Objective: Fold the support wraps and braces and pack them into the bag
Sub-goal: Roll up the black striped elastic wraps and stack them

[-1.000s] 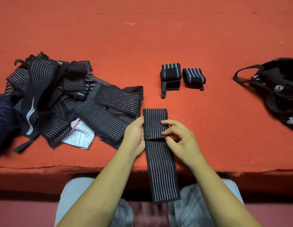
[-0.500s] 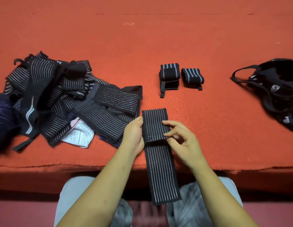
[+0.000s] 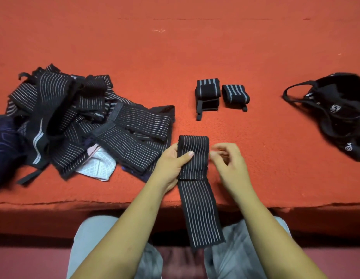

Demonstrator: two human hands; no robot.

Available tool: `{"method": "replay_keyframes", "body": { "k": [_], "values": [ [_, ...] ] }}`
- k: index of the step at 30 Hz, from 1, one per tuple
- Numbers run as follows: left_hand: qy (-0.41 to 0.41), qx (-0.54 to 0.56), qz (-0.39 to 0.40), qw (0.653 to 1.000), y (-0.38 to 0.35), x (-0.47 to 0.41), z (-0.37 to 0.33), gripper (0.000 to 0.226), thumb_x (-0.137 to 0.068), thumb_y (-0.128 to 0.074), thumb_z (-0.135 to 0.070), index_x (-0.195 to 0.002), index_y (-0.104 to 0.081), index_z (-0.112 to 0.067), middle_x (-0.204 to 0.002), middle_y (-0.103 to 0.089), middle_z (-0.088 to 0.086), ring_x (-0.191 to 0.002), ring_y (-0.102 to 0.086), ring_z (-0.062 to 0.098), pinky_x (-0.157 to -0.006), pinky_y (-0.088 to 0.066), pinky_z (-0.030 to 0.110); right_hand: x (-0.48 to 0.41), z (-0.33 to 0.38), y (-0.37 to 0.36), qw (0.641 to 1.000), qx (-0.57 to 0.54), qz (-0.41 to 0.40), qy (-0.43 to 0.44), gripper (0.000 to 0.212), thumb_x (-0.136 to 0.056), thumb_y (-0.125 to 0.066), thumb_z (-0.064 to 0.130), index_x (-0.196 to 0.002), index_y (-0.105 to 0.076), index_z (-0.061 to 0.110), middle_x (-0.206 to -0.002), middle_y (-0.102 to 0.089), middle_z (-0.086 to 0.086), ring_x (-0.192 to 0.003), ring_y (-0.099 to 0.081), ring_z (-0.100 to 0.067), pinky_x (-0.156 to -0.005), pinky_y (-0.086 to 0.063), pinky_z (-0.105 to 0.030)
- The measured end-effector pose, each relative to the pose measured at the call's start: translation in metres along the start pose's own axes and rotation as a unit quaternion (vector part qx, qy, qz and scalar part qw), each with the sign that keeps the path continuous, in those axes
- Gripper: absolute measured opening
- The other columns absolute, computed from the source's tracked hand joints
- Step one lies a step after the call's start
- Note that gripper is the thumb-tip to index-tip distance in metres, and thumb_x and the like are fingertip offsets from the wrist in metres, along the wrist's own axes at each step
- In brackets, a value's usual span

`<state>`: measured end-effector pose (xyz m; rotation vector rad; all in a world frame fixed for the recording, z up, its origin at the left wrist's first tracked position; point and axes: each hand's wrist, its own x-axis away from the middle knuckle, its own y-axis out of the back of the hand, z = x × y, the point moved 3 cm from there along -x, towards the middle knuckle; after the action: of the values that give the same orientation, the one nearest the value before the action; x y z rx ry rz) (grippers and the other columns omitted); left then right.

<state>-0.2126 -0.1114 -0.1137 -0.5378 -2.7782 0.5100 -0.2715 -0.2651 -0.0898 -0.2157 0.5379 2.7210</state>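
Surface [image 3: 195,57]: two folded wraps [image 3: 208,91] done, pile [image 3: 84,121] remaining, bag [image 3: 340,109] apart.
Hands: your left hand [image 3: 171,166] grips the striped wrap [image 3: 197,168]; right hand [image 3: 229,166] loose, empty.

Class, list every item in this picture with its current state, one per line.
Striped wrap: partly folded, tail hanging down.
Left hand: gripping the fold, thumb across it.
Right hand: beside the wrap, blurred, contact unclear.
Two folded wraps: lying side by side.
Pile: unfolded, tangled.
Bag: slumped, contents unclear.
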Motion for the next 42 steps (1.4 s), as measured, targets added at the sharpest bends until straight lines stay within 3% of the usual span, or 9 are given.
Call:
{"method": "replay_keyframes", "body": {
  "k": [3, 7, 11, 16, 24, 27, 35, 39, 42],
  "values": [
    [-0.01, -0.03, 0.029, 0.999, -0.004, 0.004, -0.003, 0.028, -0.096, -0.055, 0.006, -0.12, -0.06, -0.005, -0.114, -0.071, 0.013, -0.105, -0.068, 0.025, -0.097, -0.055, 0.041, -0.023, 0.005, 0.003, 0.996, -0.006, 0.034, -0.083, 0.023, -0.092, -0.069, 0.027, -0.112, -0.062, 0.02, -0.096, -0.066, 0.001, -0.077, -0.06, -0.011, -0.071, -0.052, -0.031],
    [-0.006, -0.038, 0.04, 0.998, -0.004, 0.006, -0.002, 0.029, -0.097, -0.056, 0.001, -0.124, -0.059, -0.008, -0.119, -0.07, 0.015, -0.111, -0.067, 0.029, -0.1, -0.053, 0.043, -0.048, 0.03, 0.006, 0.988, 0.096, 0.123, -0.008, 0.004, -0.088, -0.072, 0.015, -0.091, -0.071, 0.018, -0.082, -0.068, 0.009, -0.065, -0.056, 0.004, -0.07, -0.045, -0.025],
    [0.019, -0.072, 0.049, 0.996, -0.007, 0.007, -0.001, 0.025, -0.1, -0.056, -0.014, -0.122, -0.062, -0.005, -0.119, -0.07, 0.018, -0.109, -0.066, 0.028, -0.101, -0.051, 0.042, -0.067, 0.055, 0.015, 0.991, 0.067, 0.115, 0.015, 0.005, -0.088, -0.072, 0.011, -0.085, -0.069, 0.014, -0.077, -0.066, 0.008, -0.061, -0.055, 0.006, -0.066, -0.044, -0.023],
    [0.089, -0.016, 0.041, 0.995, -0.012, 0.01, -0.008, 0.062, -0.093, -0.054, -0.05, -0.122, -0.065, 0.004, -0.117, -0.067, 0.03, -0.109, -0.065, 0.04, -0.101, -0.05, 0.05, -0.069, 0.084, 0.026, 0.995, 0.027, 0.08, 0.046, 0.003, -0.091, -0.068, 0.008, -0.088, -0.067, 0.009, -0.074, -0.063, -0.001, -0.05, -0.055, -0.006, -0.05, -0.044, -0.022],
    [0.125, 0.112, -0.065, 0.984, -0.012, 0.007, -0.017, 0.061, -0.102, -0.046, -0.048, -0.124, -0.062, 0.006, -0.106, -0.07, 0.024, -0.089, -0.071, 0.033, -0.076, -0.06, 0.044, -0.043, 0.087, 0.032, 0.996, -0.048, 0.04, 0.068, 0.01, -0.089, -0.067, 0.003, -0.088, -0.069, 0.013, -0.078, -0.069, 0.001, -0.074, -0.064, -0.011, -0.067, -0.053, -0.026],
    [0.133, 0.159, -0.087, 0.974, -0.014, 0.005, -0.021, 0.052, -0.106, -0.039, -0.043, -0.11, -0.066, 0.002, -0.093, -0.074, 0.018, -0.08, -0.074, 0.026, -0.068, -0.06, 0.037, -0.022, 0.078, 0.029, 0.994, -0.039, 0.049, 0.085, 0.009, -0.087, -0.069, 0.001, -0.092, -0.07, 0.009, -0.09, -0.072, -0.001, -0.08, -0.062, -0.004, -0.077, -0.049, -0.017],
    [0.117, 0.18, -0.071, 0.974, -0.021, 0.001, -0.033, 0.069, -0.101, -0.035, -0.06, -0.123, -0.063, -0.001, -0.119, -0.069, 0.023, -0.101, -0.07, 0.035, -0.079, -0.06, 0.045, 0.028, 0.022, 0.015, 0.997, -0.024, 0.065, 0.045, 0.016, -0.081, -0.07, 0.018, -0.086, -0.07, 0.033, -0.127, -0.052, 0.011, -0.127, -0.049, 0.0, -0.098, -0.043, -0.016],
    [0.115, 0.171, -0.062, 0.977, -0.024, 0.004, -0.031, 0.028, -0.101, -0.054, -0.027, -0.11, -0.065, -0.002, -0.104, -0.071, 0.021, -0.094, -0.069, 0.034, -0.09, -0.055, 0.054, 0.039, 0.008, 0.009, 0.996, -0.05, 0.078, 0.007, 0.028, -0.083, -0.07, 0.01, -0.086, -0.069, 0.038, -0.127, -0.055, 0.011, -0.123, -0.053, 0.0, -0.097, -0.044, -0.015],
    [0.083, 0.147, -0.071, 0.983, -0.021, 0.004, -0.03, 0.013, -0.1, -0.051, -0.006, -0.1, -0.064, -0.004, -0.094, -0.072, 0.018, -0.085, -0.07, 0.03, -0.091, -0.055, 0.052, 0.045, 0.006, 0.009, 0.995, -0.062, 0.083, -0.005, 0.029, -0.085, -0.069, -0.001, -0.087, -0.069, 0.027, -0.097, -0.067, 0.011, -0.09, -0.061, -0.002, -0.083, -0.044, -0.016]
  ]
}}
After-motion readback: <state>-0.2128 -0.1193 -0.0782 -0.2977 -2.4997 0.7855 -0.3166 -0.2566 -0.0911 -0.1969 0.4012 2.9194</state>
